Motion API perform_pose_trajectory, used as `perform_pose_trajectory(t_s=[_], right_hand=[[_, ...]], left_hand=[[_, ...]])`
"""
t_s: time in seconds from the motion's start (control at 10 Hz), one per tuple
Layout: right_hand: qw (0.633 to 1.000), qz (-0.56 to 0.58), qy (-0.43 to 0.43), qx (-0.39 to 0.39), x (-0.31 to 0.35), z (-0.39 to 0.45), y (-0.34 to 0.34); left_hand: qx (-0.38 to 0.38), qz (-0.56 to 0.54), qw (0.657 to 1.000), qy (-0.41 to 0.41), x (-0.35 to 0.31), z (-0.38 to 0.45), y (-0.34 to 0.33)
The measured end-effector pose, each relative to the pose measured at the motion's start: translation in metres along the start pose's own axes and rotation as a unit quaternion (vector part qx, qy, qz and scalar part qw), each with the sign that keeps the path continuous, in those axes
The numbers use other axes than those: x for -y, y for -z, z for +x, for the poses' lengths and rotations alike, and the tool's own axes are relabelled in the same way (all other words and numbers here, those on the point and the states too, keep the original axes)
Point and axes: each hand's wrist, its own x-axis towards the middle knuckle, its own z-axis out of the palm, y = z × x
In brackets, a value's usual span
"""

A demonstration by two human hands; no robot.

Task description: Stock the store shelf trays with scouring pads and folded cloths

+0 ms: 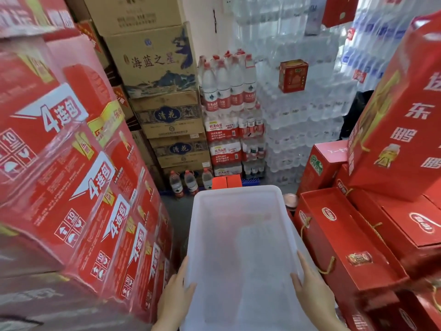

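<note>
- Between stacked red cartons (71, 177) and red gift boxes (358, 235), a translucent white tray (238, 201) is carried at waist height along a stockroom aisle
- Left hand (177, 290) grips the tray's left rim, thumb hooked over the edge; right hand (310, 287) grips the right rim likewise
- Tray appears empty; no scouring pads or cloths visible
- Judged step: fetching stock; next move calls for finding the goods and loading the tray
- Bottled water packs (229, 115) fill the aisle end

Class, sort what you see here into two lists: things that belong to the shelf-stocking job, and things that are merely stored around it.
Belongs to the job:
white plastic tray
left hand and right hand, holding its sides

Just stored around:
red cartons
brown cardboard boxes
bottled water packs
red gift boxes
</note>
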Motion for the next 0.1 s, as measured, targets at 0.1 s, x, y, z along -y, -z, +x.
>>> perform_pose_trajectory(t_s=[0.1], right_hand=[[1.000, -0.002, -0.024, 0.008, -0.0027, -0.0084, 0.0096]], left_hand=[[0.004, -0.017, 1.000, 0.018, 0.0113, -0.0148, 0.0086]])
